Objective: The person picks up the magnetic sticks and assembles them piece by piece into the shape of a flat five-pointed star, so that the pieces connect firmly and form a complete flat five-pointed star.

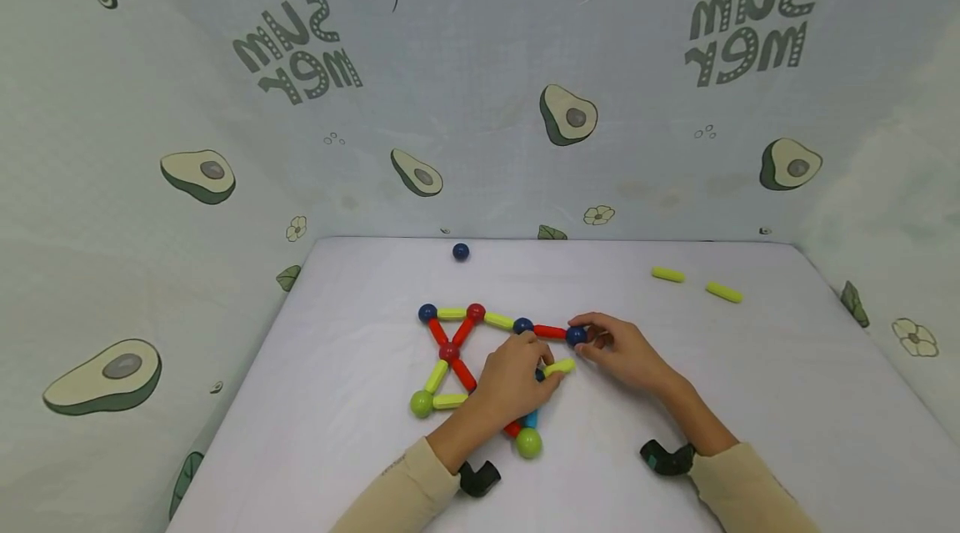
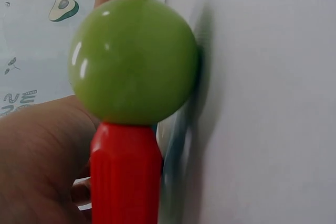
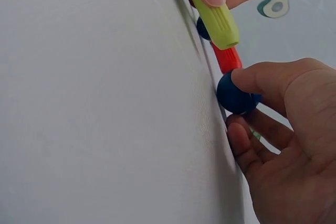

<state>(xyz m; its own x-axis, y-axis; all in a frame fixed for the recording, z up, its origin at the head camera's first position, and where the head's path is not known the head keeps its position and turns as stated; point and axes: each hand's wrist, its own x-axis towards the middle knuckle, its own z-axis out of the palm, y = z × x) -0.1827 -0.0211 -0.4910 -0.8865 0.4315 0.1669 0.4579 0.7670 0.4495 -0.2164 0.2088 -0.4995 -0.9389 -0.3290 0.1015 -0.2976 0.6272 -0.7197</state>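
Balls and rods joined into a flat figure lie in the middle of the table. My left hand (image 1: 513, 374) reaches over its right part, the thumb on a yellow-green rod (image 3: 215, 17) whose free end points right, beside a blue ball (image 1: 539, 374). Part of the figure is hidden under this hand. My right hand (image 1: 622, 349) pinches another blue ball (image 3: 236, 94) between thumb and fingers. This ball sits at the end of a red rod (image 1: 550, 333), which runs left to a further blue ball (image 1: 522, 325). Near the left wrist is a green ball (image 2: 134, 61) on a red rod (image 2: 126, 174).
A loose blue ball (image 1: 461, 252) lies near the table's far edge. Two loose yellow-green rods, one (image 1: 667, 274) left of the other (image 1: 723, 292), lie at the far right. A white cloth (image 1: 480, 99) printed with avocados hangs behind the table.
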